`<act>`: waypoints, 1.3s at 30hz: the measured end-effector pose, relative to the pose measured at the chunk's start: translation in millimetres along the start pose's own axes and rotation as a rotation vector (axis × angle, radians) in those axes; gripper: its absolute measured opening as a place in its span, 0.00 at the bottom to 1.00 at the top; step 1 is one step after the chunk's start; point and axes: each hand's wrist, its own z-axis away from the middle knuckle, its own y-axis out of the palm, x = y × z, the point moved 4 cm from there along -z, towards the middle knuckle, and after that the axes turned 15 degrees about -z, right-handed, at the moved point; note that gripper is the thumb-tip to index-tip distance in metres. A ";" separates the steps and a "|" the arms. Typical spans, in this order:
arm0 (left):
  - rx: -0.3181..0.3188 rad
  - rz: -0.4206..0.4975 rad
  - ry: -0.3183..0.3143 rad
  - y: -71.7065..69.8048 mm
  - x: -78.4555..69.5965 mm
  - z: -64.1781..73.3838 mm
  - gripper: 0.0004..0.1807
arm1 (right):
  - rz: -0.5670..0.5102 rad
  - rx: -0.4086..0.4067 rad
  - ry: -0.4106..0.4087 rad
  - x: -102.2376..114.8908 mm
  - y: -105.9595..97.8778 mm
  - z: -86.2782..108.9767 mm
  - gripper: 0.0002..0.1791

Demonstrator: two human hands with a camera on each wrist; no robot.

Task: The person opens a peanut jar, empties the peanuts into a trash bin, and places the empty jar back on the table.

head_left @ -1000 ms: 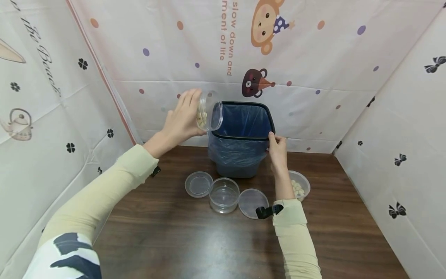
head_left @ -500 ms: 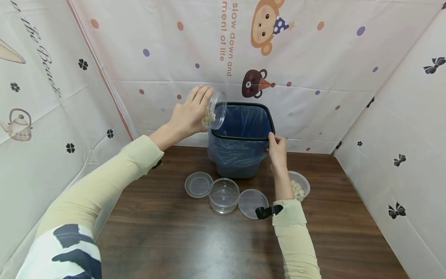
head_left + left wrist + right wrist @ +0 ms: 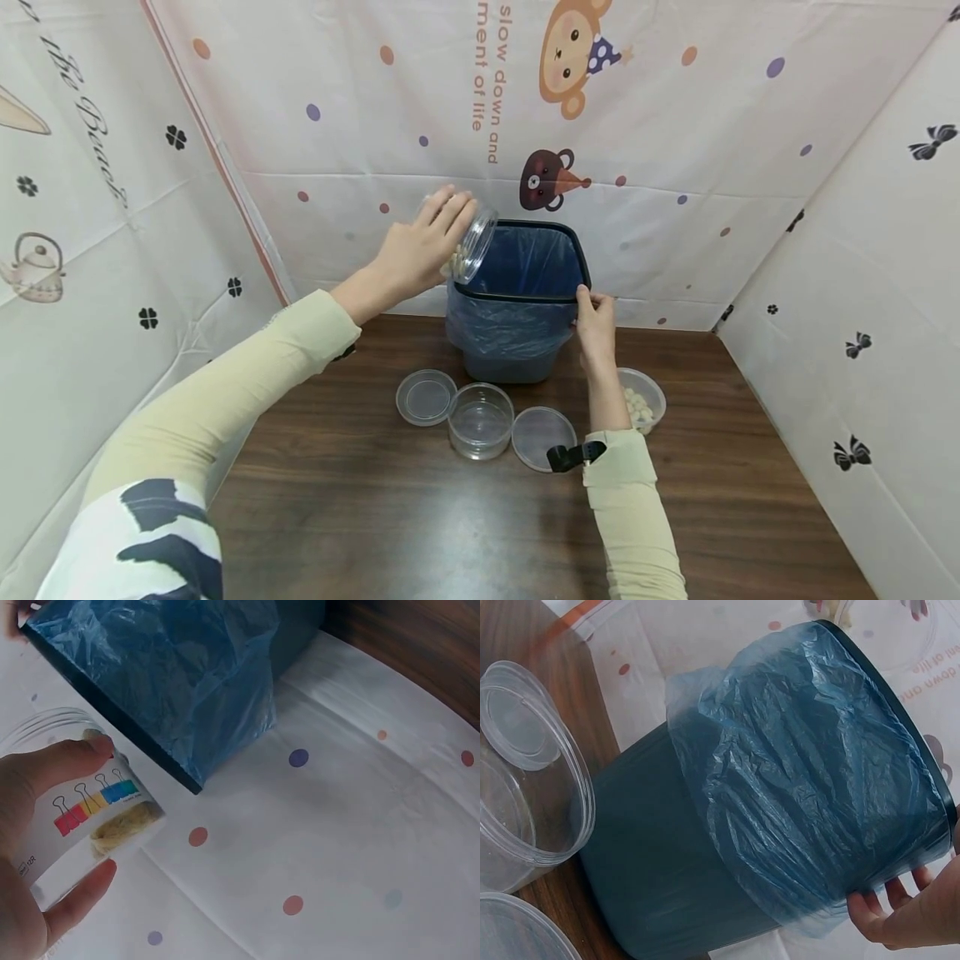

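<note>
Tilted onto its side, a clear plastic jar (image 3: 480,242) is gripped by my left hand (image 3: 420,254), its mouth over the left rim of a blue-lined trash bin (image 3: 510,367). Its label (image 3: 97,802) shows printed binder clips, and pale yellowish pieces (image 3: 127,825) lie inside. My right hand (image 3: 597,329) pinches the black rim at the bin's front right corner. In the right wrist view its fingers (image 3: 866,915) lie against the blue bag (image 3: 802,780) folded over the bin's outside.
In front of the bin stand a clear round container (image 3: 482,425), a clear lid (image 3: 426,397) on its left and another lid (image 3: 534,437) on its right. Beyond my right forearm is a bowl (image 3: 658,402) of whitish pieces. Printed cloth walls (image 3: 360,83) surround the wooden table (image 3: 360,517).
My left hand has moved right with the jar, bringing its mouth over the bin's edge and tipping it further downward. The right hand has stayed on the rim.
</note>
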 end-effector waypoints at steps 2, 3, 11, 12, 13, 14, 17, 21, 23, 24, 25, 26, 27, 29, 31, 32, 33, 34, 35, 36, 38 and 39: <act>-0.020 -0.020 0.023 -0.1 -1.6 -1.1 0.56 | -0.003 -0.004 0.001 0.2 0.0 -0.2 0.28; -0.028 -0.026 0.030 -0.2 -2.1 -1.8 0.56 | -0.001 -0.007 0.001 0.4 -0.1 -0.3 0.27; -0.034 -0.044 0.039 0.7 -2.8 -5.8 0.55 | -0.003 -0.020 -0.007 1.1 0.6 -0.6 0.26; -0.034 -0.044 0.039 0.9 -3.1 -5.7 0.55 | -0.002 -0.019 -0.007 0.9 0.7 -0.5 0.26; -0.031 -0.043 0.039 1.2 -3.3 -5.5 0.55 | -0.002 -0.017 -0.007 0.8 0.8 -0.2 0.25; -0.028 -0.043 0.037 1.5 -3.5 -5.3 0.54 | -0.007 -0.016 -0.007 0.4 0.9 -0.1 0.25; -0.019 -0.035 0.033 2.4 -3.8 -4.9 0.55 | -0.007 -0.015 -0.007 -0.3 0.6 0.3 0.26; -0.017 -0.028 0.022 3.2 -3.8 -5.1 0.56 | -0.006 -0.022 -0.012 -0.8 0.1 0.0 0.26; -0.022 -0.031 0.021 3.6 -3.8 -5.5 0.55 | -0.006 -0.023 -0.017 -0.8 0.6 -0.1 0.26; -0.025 -0.034 0.024 3.8 -3.8 -5.8 0.55 | -0.005 -0.025 -0.020 -0.9 0.7 -0.4 0.26; -0.030 -0.036 0.026 3.9 -3.8 -6.3 0.54 | -0.004 -0.025 -0.022 -0.9 1.0 -0.4 0.26; -0.036 -0.040 0.031 4.0 -4.0 -6.8 0.53 | -0.004 -0.026 -0.024 -0.9 1.3 -0.5 0.26; -0.041 -0.045 0.035 3.8 -4.2 -7.3 0.52 | -0.002 -0.028 -0.024 -1.1 1.5 -0.6 0.26; -0.052 -0.056 0.046 3.2 -4.7 -8.5 0.51 | 0.000 -0.030 -0.025 -1.3 1.7 -1.0 0.26; -0.059 -0.074 0.060 2.5 -5.3 -9.9 0.50 | -0.001 -0.031 -0.025 -1.5 1.7 -1.2 0.26; -0.061 -0.087 0.069 2.1 -5.8 -10.5 0.49 | -0.001 -0.032 -0.026 -1.7 1.7 -1.3 0.26; -0.063 -0.097 0.078 1.8 -6.2 -11.3 0.49 | 0.001 -0.033 -0.026 -1.9 1.6 -1.6 0.26; -0.065 -0.110 0.086 1.6 -6.5 -11.9 0.48 | 0.001 -0.033 -0.026 -2.1 1.4 -2.1 0.26; -0.065 -0.119 0.092 1.5 -6.9 -12.5 0.48 | 0.002 -0.033 -0.025 -2.2 1.4 -2.4 0.26; -0.062 -0.126 0.098 1.5 -7.2 -12.9 0.48 | 0.003 -0.034 -0.025 -2.3 1.3 -2.5 0.26; -0.053 -0.132 0.102 1.7 -7.6 -13.6 0.50 | 0.005 -0.036 -0.024 -2.6 1.2 -2.9 0.26; -0.045 -0.129 0.101 2.1 -7.5 -13.7 0.50 | 0.005 -0.036 -0.024 -2.6 1.1 -3.0 0.26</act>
